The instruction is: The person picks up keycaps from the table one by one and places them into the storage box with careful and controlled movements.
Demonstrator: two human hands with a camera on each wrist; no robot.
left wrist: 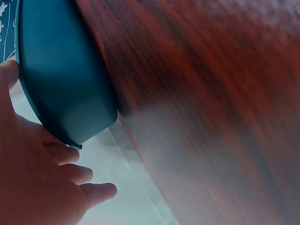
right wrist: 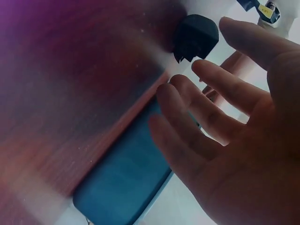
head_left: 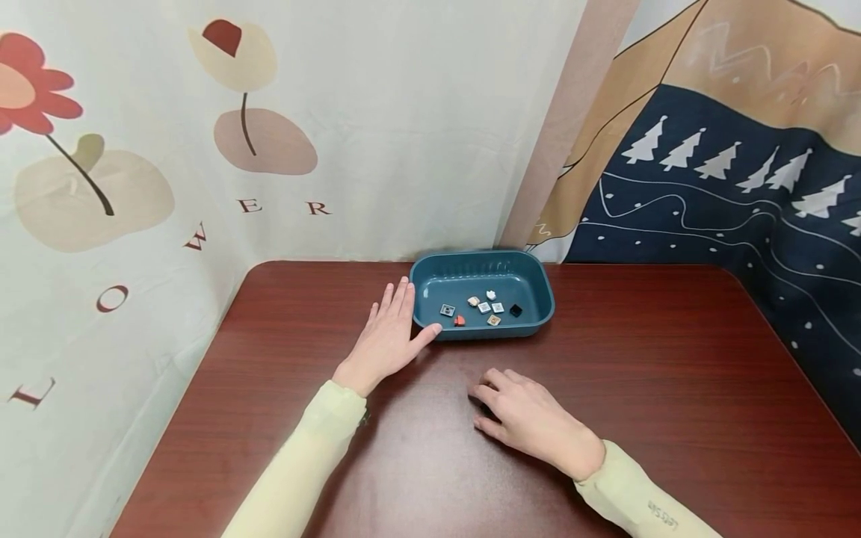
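Observation:
A teal plastic tray (head_left: 494, 334) stands against the wall edge of the table. Several small pieces that look like keycaps lie in it, among them a black one (head_left: 516, 310), a grey one (head_left: 447, 310) and a red-orange one (head_left: 460, 320). My left hand (head_left: 385, 340) is at the tray's left end, its fingers straight along the side and the thumb at the near rim. In the left wrist view those fingers meet the tray's outer wall (left wrist: 65, 70). My right hand (head_left: 531, 418) hovers low over or rests on the table, fingers loosely bent, holding nothing.
The dark red wooden table (head_left: 673, 373) spreads around the tray. Behind it hang a pale curtain (head_left: 403, 134) with printed flowers and a navy cloth (head_left: 673, 202) with trees. A black block-like object (right wrist: 197, 37) shows near the left wrist in the right wrist view.

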